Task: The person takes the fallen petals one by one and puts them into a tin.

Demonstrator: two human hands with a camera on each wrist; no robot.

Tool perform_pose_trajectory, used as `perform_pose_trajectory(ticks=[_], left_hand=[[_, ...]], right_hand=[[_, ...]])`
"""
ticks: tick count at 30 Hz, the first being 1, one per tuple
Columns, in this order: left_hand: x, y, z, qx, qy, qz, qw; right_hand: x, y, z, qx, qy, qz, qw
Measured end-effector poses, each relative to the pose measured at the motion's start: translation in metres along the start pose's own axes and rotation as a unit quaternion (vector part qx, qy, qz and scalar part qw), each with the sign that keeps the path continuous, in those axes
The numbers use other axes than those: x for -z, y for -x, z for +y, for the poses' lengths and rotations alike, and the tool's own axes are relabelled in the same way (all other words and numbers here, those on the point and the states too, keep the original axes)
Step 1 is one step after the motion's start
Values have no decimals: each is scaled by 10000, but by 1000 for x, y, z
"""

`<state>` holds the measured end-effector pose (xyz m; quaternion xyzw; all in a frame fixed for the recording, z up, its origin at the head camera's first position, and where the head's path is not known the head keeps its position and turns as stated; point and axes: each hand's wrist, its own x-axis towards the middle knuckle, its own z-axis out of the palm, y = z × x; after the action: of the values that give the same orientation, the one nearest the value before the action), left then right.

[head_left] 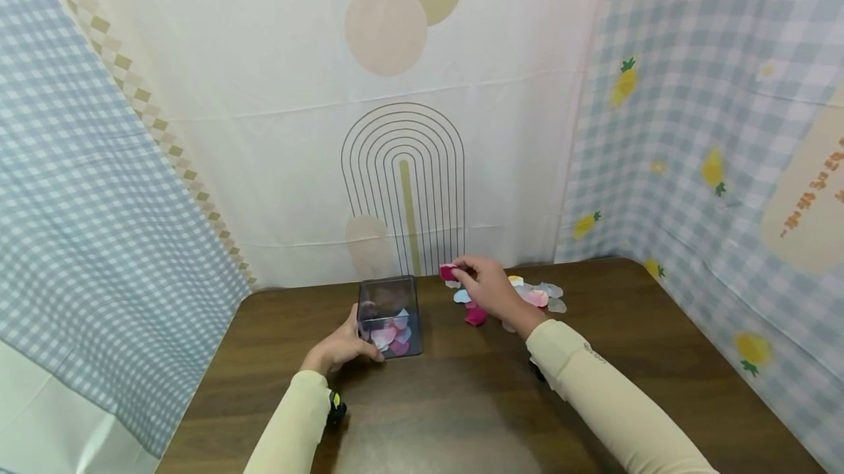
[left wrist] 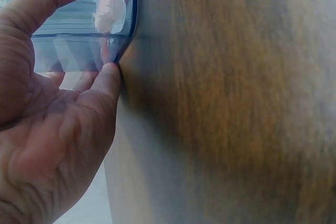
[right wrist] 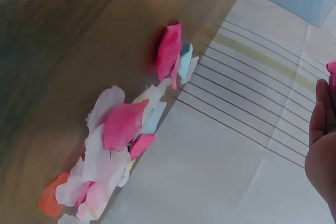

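Note:
A clear plastic box (head_left: pixel 389 292) with a dark rim stands on the table and has pink, white and pale blue fabric petals (head_left: pixel 398 336) in its near part. My left hand (head_left: pixel 341 348) holds the box from its left side, the thumb at the near edge. In the left wrist view the fingers (left wrist: pixel 107 80) touch a lower corner of the box. To the right of the box, my right hand (head_left: pixel 488 287) pinches a magenta petal (head_left: pixel 447 272) above the table. That petal is only partly seen in the right wrist view.
Loose petals (right wrist: pixel 126 124), pink, white, pale blue and orange, lie in a cluster at the table's back edge, partly under my right forearm. The brown wooden table (head_left: pixel 448 408) meets a patterned cloth (head_left: pixel 290 188) behind, with checked cloth at both sides.

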<state>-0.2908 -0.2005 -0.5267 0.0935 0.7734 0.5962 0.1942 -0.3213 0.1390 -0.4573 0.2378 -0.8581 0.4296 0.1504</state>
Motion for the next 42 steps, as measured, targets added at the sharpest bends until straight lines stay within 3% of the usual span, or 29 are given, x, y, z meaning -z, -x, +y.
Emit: perform_pose_trajectory(ticks=[9,25,31,36,42], left_hand=[[-1,0,0,-30,-3,-12,10000],[0,1,2,-15,-142,63,9999],[1,1,3,-7,-127,10,9999],[0,-1,3,15,-77,23,10000],[1,0,1,102,-114,31,9999]], right_hand=[[-5,5,2,-85,43,0,10000],[-31,-6,-32,467,168,-183,9986],[-49,-14,-49,965,308,-334,9943],[-65,-27,-61,1191,876,-769,9860],[-82,-38,-69,760,1439,-1469,9757]])
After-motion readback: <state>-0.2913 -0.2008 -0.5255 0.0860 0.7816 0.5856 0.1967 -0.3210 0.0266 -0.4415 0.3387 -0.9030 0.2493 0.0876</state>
